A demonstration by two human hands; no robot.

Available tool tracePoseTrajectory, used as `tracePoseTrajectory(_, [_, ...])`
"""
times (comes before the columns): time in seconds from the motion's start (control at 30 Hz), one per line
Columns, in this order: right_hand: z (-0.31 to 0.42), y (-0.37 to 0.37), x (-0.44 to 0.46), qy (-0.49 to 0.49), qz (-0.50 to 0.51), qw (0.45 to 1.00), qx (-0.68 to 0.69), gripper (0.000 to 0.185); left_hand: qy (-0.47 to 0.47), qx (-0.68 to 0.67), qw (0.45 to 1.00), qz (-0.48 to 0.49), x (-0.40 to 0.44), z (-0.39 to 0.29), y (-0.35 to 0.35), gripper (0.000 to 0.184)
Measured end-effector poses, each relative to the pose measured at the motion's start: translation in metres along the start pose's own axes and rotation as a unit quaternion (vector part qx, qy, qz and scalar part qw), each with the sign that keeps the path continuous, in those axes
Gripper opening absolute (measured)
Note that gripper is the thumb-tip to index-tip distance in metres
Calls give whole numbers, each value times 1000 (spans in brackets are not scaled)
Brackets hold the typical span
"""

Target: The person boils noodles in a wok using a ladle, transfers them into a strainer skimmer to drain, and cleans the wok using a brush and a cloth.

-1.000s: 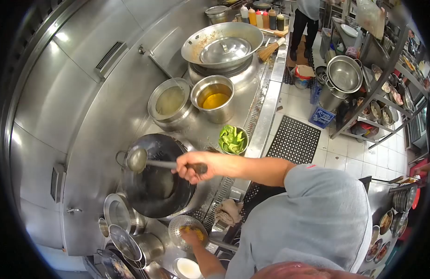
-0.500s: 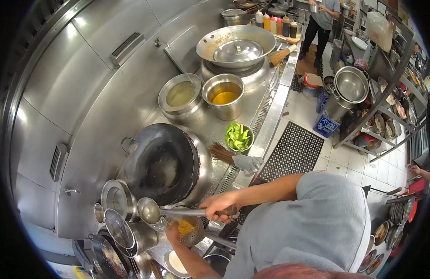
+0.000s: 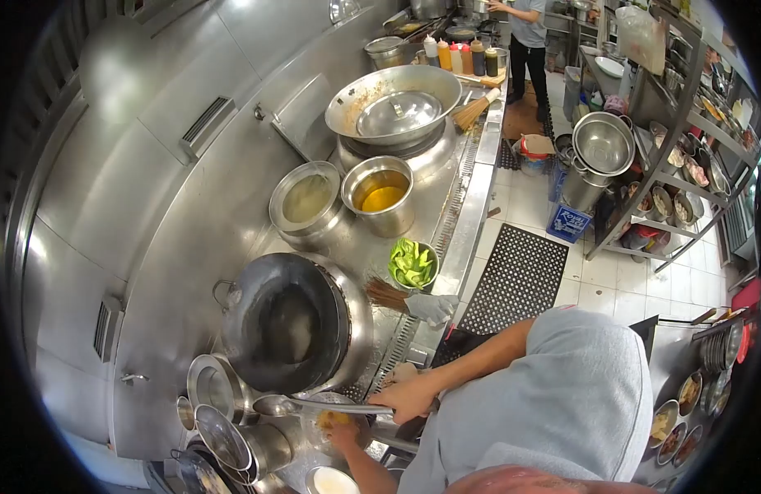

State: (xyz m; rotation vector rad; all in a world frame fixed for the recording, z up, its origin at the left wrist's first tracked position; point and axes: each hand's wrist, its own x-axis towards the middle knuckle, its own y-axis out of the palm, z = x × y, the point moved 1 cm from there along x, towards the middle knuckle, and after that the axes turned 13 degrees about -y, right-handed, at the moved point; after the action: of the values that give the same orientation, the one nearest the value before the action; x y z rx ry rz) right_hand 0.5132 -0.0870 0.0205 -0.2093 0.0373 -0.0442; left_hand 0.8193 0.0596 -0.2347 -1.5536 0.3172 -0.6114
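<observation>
My right hand [image 3: 407, 397] is closed around the handle of a ladle [image 3: 273, 405]. Its metal bowl is by the near rim of a dark wok [image 3: 288, 321], seen nearly edge-on. My left hand [image 3: 343, 435] is lower, its fingers on yellow food [image 3: 331, 418] in a round perforated strainer [image 3: 360, 430]; the fingertips are partly hidden and blurred. White liquid or paste fills a bowl [image 3: 331, 481] just below that hand. Beyond the wok, a bowl of cut green vegetables [image 3: 412, 263] stands beside a bamboo brush [image 3: 387, 294] and a grey cloth [image 3: 432, 308].
A pot of yellow oil [image 3: 380, 194] and a strainer-topped pot [image 3: 306, 199] stand behind the wok. Farther off are a large metal wok [image 3: 397, 105] and sauce bottles [image 3: 456, 58]. Another person [image 3: 529, 33] stands beyond. Metal pots [image 3: 269, 445] crowd the near left.
The ladle's bowl has turned from facing up to nearly edge-on, and the handle has dropped slightly. My left hand has shifted down and right over the yellow food. The whole view has shifted.
</observation>
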Motion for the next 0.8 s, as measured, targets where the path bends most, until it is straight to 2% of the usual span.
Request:
tracePoseTrajectory(0.03, [-6, 2, 0, -11, 3, 1000, -2, 51, -17, 14, 998, -59, -7, -7, -6, 51])
tracePoseTrajectory(0.1, [-12, 5, 1, 9, 15, 1000, -5, 50, -22, -95, 993, 67, 3, 8, 9, 50])
tracePoseTrajectory(0.13, [-33, 12, 7, -12, 12, 999, -39, 49, -26, -97, 993, 66, 14, 16, 14, 50])
tracePoseTrajectory(0.2, [-37, 15, 6, -33, 20, 997, -73, 49, -25, -130, 976, 175, 39, 40, 19, 47])
tracePoseTrajectory(0.27, [-2, 3, -6, 27, 41, 998, -38, 49, -66, -296, 939, 160, 38, 32, -36, 42])
tracePoseTrajectory(0.3, [9, -1, -10, 23, 95, 994, -42, 49, -91, -346, 921, 154, 40, 25, -61, 36])
tracePoseTrajectory(0.33, [18, -7, -13, 12, 49, 997, -55, 52, -92, -319, 936, 118, 33, 20, -86, 34])
tracePoseTrajectory(0.37, [25, -8, -12, -6, 19, 998, -67, 55, -114, -352, 921, 120, 34, 31, -70, 34])
tracePoseTrajectory(0.4, [26, -10, -9, 35, 30, 998, -38, 58, -72, -289, 949, 106, 30, 17, -101, 31])
tracePoseTrajectory(0.43, [26, -12, -4, 80, 47, 996, -19, 61, -95, -289, 948, 96, 28, 23, -74, 30])
tracePoseTrajectory(0.47, [24, -11, -1, 84, 42, 996, -2, 61, -195, -205, 943, 175, 26, 12, -78, 32])
tracePoseTrajectory(0.5, [23, -9, 1, 94, 29, 995, 15, 61, -226, -188, 930, 221, 17, -3, -113, 37])
tracePoseTrajectory(0.53, [26, -5, 2, 89, 106, 990, -10, 61, -209, -147, 946, 200, 11, -7, -94, 38])
tracePoseTrajectory(0.57, [27, -4, 1, 92, 64, 993, 27, 61, -192, -105, 959, 178, 5, -13, -76, 39])
tracePoseTrajectory(0.6, [27, -8, 4, 95, 2, 993, 66, 61, -199, -125, 965, 116, -5, -17, -49, 37])
tracePoseTrajectory(0.63, [21, -11, 3, 92, 29, 994, 50, 61, -187, -139, 971, 52, -12, -26, -31, 34])
tracePoseTrajectory(0.67, [15, -12, 4, 95, 16, 993, 64, 61, -204, -146, 967, 48, -11, -25, -30, 34])
tracePoseTrajectory(0.73, [22, -11, 8, 89, -11, 993, 77, 60, -223, -237, 931, 165, -3, -18, -33, 28])
tracePoseTrajectory(0.8, [20, -12, 8, 80, -19, 994, 74, 59, -223, -257, 928, 151, 1, -14, -56, 25])
